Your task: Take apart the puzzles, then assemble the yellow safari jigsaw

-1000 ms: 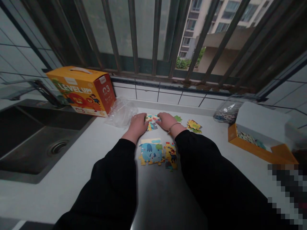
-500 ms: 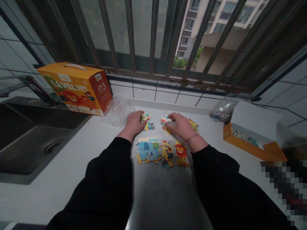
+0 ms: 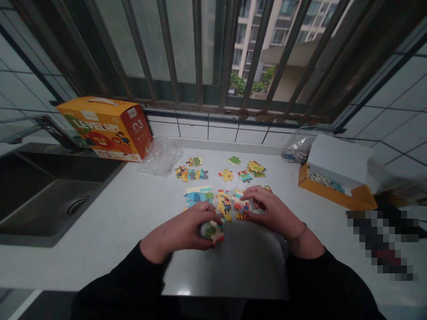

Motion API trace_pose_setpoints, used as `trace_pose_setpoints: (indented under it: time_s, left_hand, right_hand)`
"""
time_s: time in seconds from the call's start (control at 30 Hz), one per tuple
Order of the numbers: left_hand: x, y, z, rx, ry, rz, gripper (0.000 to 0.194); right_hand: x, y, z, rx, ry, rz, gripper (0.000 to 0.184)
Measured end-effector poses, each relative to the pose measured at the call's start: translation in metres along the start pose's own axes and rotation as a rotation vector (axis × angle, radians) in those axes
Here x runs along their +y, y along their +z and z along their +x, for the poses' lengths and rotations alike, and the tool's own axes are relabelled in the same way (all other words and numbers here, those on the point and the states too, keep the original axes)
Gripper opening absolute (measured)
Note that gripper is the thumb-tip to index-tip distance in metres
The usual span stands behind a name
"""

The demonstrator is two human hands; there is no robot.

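Observation:
My left hand [image 3: 187,229] is closed on a jigsaw puzzle piece [image 3: 212,231] with a green patch and a red edge, held just in front of the joined pieces. Between the thumb and fingers of my right hand [image 3: 271,209] is another puzzle piece [image 3: 239,202], cream and red, over the lion piece, which is mostly covered. Left of it lies a strip with a figure in blue [image 3: 224,205]. The blue elephant section [image 3: 195,197] is partly hidden behind my left hand. Several loose pieces [image 3: 227,175] lie farther back, including a green one [image 3: 234,160].
An orange puzzle box [image 3: 103,126] stands at the back left beside crumpled clear plastic [image 3: 162,155] and a sink [image 3: 31,195]. At the right are an open orange-and-white box [image 3: 333,195] and a clear bag of pieces [image 3: 296,149]. Window bars rise behind the counter.
Both hands have come back from the rear pieces toward me, now at the joined sections. The left hand has brought a puzzle piece along; the right still holds its piece.

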State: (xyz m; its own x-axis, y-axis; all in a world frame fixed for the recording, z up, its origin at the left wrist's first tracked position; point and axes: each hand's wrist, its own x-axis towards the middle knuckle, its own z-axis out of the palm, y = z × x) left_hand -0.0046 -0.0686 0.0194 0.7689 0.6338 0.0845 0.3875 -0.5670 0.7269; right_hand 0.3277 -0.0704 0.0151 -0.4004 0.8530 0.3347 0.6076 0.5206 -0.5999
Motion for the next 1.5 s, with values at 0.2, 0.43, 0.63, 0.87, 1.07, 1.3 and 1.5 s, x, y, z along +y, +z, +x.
trace_pose_setpoints:
  time_s: [0.2,0.43,0.63,0.87,1.07,1.3,1.5]
  left_hand:
    - [-0.001,0.007,-0.010,-0.068,-0.041,0.002,0.041]
    - [-0.008,0.006,-0.008,-0.076,-0.042,0.047,0.047]
    - [-0.009,0.008,-0.006,-0.084,-0.033,0.073,0.035]
    - [-0.005,0.008,-0.006,-0.083,-0.029,0.059,0.030]
    - [-0.001,0.006,-0.006,-0.128,-0.019,0.093,0.027]
    - [0.000,0.006,-0.007,-0.143,-0.017,0.116,0.026]
    - [0.008,0.000,-0.004,-0.118,0.043,0.090,0.016]
  right_hand:
    - [-0.025,0.014,-0.021,-0.259,-0.107,0.172,0.035]
    - [-0.036,0.026,-0.034,-0.470,-0.030,0.012,0.038]
    - [-0.036,0.025,-0.032,-0.481,-0.019,-0.036,0.043]
    - [-0.039,0.028,-0.034,-0.455,-0.038,-0.081,0.041]
    - [-0.045,0.028,-0.033,-0.456,-0.060,-0.123,0.037]
    - [-0.050,0.028,-0.032,-0.431,-0.104,-0.135,0.034]
    - [-0.053,0.028,-0.029,-0.430,-0.115,-0.168,0.023]
